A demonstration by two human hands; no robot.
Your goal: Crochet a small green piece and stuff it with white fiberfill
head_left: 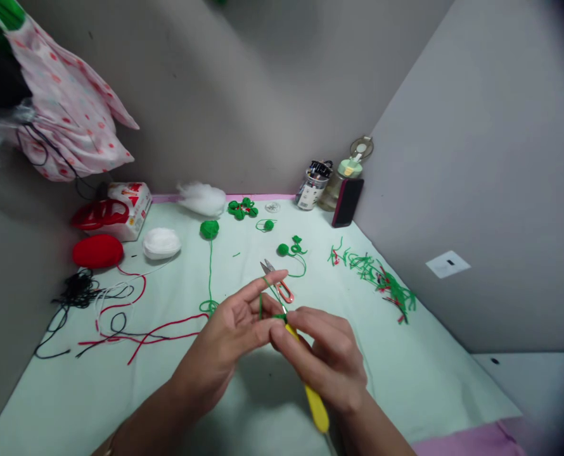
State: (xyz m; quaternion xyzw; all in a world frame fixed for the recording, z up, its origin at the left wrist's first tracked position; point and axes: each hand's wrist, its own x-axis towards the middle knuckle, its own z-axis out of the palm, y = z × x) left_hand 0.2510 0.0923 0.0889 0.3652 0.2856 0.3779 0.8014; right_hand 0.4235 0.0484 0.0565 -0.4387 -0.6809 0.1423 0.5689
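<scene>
My right hand (329,351) grips a yellow-handled crochet hook (316,408), its metal tip pointing away from me. At that tip, my left hand (234,323) pinches a small piece of green crochet (278,316) between thumb and fingers, partly hidden by them. Green yarn loops over my raised left index finger. Just beyond my hands lies a pair of small scissors (286,292) with orange-red handles, its blades open. A green yarn ball (209,229) trails a strand (210,272) down toward my left hand.
Red yarn (97,251), white yarn (162,243) and tangled black cord (78,288) lie left. Behind are white stuffing (203,199) and green crocheted pieces (243,208). A pen cup (311,187), bottle (348,170) and phone (348,202) stand back right; yarn scraps (381,278) lie right.
</scene>
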